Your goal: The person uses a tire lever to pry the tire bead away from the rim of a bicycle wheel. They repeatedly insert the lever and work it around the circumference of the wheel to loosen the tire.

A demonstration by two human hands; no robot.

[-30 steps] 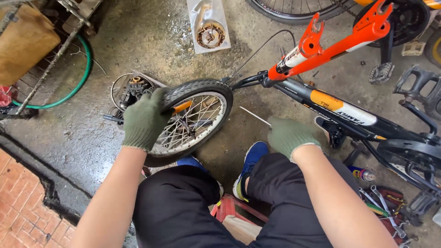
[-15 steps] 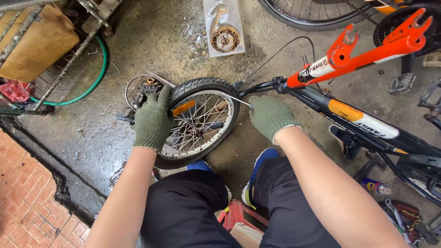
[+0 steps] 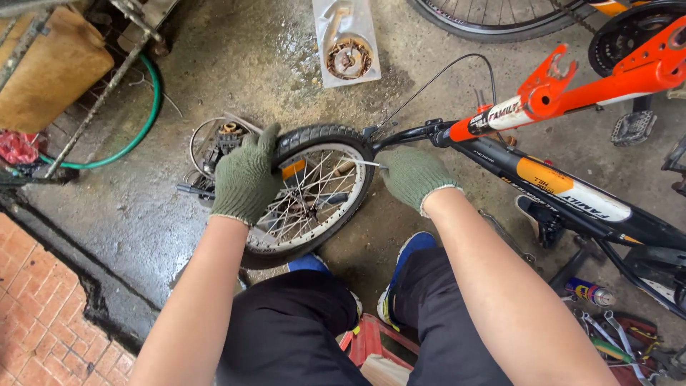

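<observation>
left hand (image 3: 245,180): grip closed on small wheel (image 3: 314,193) tyre, 10 o'clock
right hand (image 3: 414,175): pinching thin spoke (image 3: 361,163), 2 o'clock
risk: spoke could snag neighbours and bend

Wheel (image 3: 314,193) between both hands, bike frame (image 3: 572,193) right (hose (image 3: 146,114) far left)

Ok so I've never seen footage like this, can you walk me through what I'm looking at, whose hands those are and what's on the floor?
This is one view from a camera on a person's head, looking down at their own gloved hands and knees. The left hand grips the tyre of a small bicycle wheel. The right hand pinches a thin metal spoke at the wheel's rim. An upturned black and orange bicycle frame lies to the right. On the wet concrete floor are a bagged part, a green hose and some wrenches.
</observation>
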